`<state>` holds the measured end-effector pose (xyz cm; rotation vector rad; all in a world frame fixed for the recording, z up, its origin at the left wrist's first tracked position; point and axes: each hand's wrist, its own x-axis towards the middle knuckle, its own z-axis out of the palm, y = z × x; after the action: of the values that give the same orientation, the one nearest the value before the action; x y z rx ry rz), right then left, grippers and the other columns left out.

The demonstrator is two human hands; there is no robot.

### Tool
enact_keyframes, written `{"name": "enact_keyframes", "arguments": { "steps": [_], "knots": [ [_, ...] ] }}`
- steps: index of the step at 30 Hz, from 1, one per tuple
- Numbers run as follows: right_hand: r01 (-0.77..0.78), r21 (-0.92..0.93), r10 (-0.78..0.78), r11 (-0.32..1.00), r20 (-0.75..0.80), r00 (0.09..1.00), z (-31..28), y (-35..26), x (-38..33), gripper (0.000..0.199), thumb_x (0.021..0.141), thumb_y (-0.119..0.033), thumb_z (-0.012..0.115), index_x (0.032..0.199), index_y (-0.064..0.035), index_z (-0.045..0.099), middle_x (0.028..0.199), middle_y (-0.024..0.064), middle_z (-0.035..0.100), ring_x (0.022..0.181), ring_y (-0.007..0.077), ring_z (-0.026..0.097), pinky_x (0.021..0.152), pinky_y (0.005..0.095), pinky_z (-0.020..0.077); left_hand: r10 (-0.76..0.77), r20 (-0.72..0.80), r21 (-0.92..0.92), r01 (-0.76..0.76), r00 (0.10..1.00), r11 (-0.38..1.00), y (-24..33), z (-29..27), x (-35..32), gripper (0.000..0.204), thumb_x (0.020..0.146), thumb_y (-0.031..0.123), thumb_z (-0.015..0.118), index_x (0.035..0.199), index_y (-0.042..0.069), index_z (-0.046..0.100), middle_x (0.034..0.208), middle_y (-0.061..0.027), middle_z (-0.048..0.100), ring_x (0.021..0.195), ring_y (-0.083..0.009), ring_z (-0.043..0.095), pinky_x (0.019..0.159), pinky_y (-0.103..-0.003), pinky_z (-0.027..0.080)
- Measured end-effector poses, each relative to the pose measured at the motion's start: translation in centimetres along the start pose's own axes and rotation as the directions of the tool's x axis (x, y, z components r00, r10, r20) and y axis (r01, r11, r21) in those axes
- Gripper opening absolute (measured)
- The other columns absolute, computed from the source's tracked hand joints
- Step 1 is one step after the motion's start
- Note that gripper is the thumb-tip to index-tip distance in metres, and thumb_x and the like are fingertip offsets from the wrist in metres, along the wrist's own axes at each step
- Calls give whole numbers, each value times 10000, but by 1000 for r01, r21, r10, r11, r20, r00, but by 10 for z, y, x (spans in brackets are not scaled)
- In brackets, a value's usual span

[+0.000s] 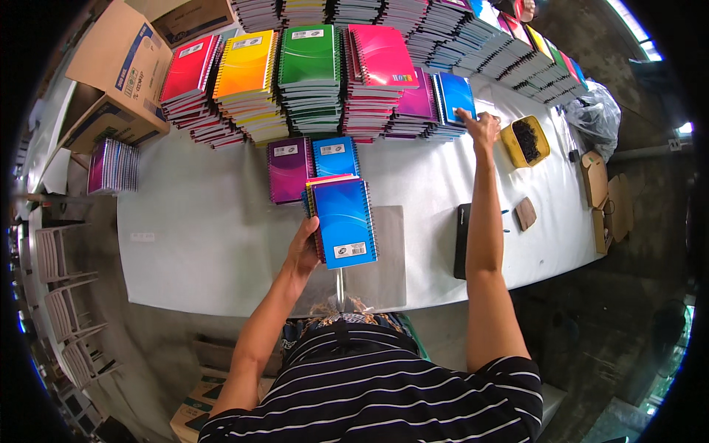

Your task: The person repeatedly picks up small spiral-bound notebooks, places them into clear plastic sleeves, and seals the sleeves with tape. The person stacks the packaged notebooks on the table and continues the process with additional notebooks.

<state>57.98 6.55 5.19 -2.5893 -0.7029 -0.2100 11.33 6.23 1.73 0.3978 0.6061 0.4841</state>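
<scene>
A small stack of spiral notebooks (343, 221) with a blue cover on top is in my left hand (303, 247), which grips its left edge above the near part of the table. Pink and yellow edges show beneath the top cover. Just beyond lie a purple notebook (289, 170) and another blue notebook (336, 156), partly covered by the held stack. My right arm stretches to a pile of blue notebooks (456, 94) at the far right. There my right hand (484, 128) has its thumb at the cover's near corner, its other fingers apart to the right.
Tall piles of red (190, 68), yellow (245, 65), green (309, 59) and pink notebooks (382, 57) stand behind. A yellow tub (526, 142) of dark bits, a brown block (525, 214) and a black case (462, 240) lie right. Cardboard boxes (122, 81) stand left.
</scene>
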Motion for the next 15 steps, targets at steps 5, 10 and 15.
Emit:
{"name": "enact_keyframes", "arguments": {
  "steps": [5, 10, 15],
  "knots": [
    [238, 666, -238, 707, -93, 967, -29, 50, 39, 245, 742, -107, 748, 940, 1, 653, 836, 145, 672, 685, 197, 622, 602, 332, 496, -4, 14, 96, 3, 1000, 995, -8, -10, 8, 786, 744, 607, 728, 1251, 40, 528, 1069, -86, 630, 959, -189, 626, 775, -332, 529],
    [77, 792, -638, 605, 426, 642, -180, -96, -89, 508, 807, 55, 640, 1292, -77, 566, 911, 47, 639, 725, 76, 617, 627, 198, 535, -4, -20, 178, 7, 1000, 984, -2, -11, -9, 914, 667, 776, 636, 1225, 56, 555, 999, -43, 652, 873, -133, 628, 675, -283, 525],
    [439, 778, -882, 450, 465, 80, -104, -138, -209, 587, 760, -111, 752, 1291, -67, 507, 1271, 151, 518, 1042, 311, 599, 922, 393, 470, -41, 145, 51, 34, 989, 998, -19, -4, -8, 1057, 624, 794, 605, 1332, 22, 459, 1204, -106, 600, 1090, -196, 594, 898, -360, 521]
  ]
}}
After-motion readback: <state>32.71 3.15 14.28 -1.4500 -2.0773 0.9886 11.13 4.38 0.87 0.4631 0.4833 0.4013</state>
